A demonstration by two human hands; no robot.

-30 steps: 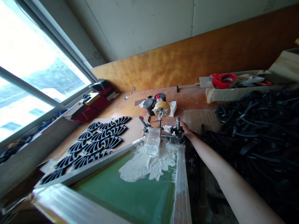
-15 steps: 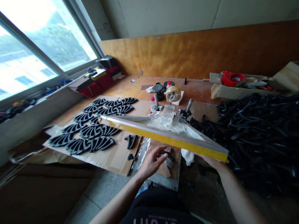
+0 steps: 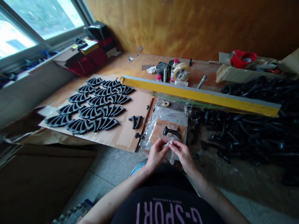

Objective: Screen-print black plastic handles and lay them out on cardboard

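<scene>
Close to my body, my left hand [image 3: 158, 153] and my right hand [image 3: 183, 152] meet with fingers pinched on a white cloth [image 3: 171, 158], which hangs down between them. Just beyond my fingertips a black curved handle [image 3: 172, 133] lies on a brown wooden block [image 3: 155, 133] on the plastic-covered base plate [image 3: 171, 113]. Above this plate the yellow-edged screen frame [image 3: 198, 95] is tilted up. I cannot see its upper face from here.
Rows of black handles [image 3: 102, 109] cover a cardboard sheet [image 3: 121, 137] on the left, with two loose ones [image 3: 135, 121] apart. At right is a heap of black handles [image 3: 226, 133]. Bottles, tape [image 3: 181, 73] and an open carton [image 3: 225, 74] stand behind.
The screen frame has swung upward and away. My right hand has left its edge and come to the middle. Both hands now hold the white cloth, which earlier lay right of the base.
</scene>
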